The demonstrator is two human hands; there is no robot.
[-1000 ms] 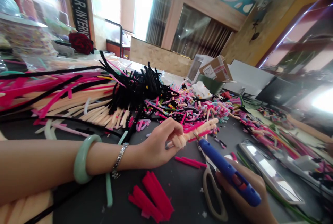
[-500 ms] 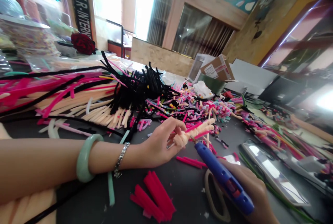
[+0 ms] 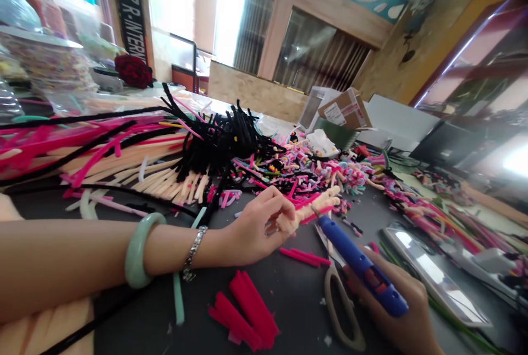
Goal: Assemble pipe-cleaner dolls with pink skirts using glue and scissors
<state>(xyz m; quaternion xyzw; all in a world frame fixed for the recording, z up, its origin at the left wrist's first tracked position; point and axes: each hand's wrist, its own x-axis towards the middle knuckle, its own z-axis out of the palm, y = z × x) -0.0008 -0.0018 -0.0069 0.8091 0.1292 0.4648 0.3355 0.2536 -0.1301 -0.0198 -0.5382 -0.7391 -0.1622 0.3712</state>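
My left hand (image 3: 258, 225) pinches the rounded end of a cream pipe-cleaner piece (image 3: 305, 212), which has bright pink strips along it and splits into short prongs at its far end. In my right hand (image 3: 396, 294) is a blue glue gun (image 3: 363, 264), its thin metal tip pointing at the middle of the piece. Whether the tip touches the piece, I cannot tell. Scissors (image 3: 340, 305) with grey-brown handles lie under and beside the glue gun, partly covered. Short pink pipe cleaners (image 3: 303, 257) lie just below the piece.
Thick crimson pipe-cleaner lengths (image 3: 251, 308) lie in front on the dark table. Behind are black pipe-cleaner bundles (image 3: 223, 137), cream ones (image 3: 169, 179) and a heap of colourful small pieces (image 3: 280, 165). A silver-framed flat device (image 3: 433, 272) lies right; a cardboard box (image 3: 344, 110) stands at the back.
The glue gun and my right hand have shifted slightly right, drawing the tip a little along the piece. More of the scissors shows. My left hand has barely moved.
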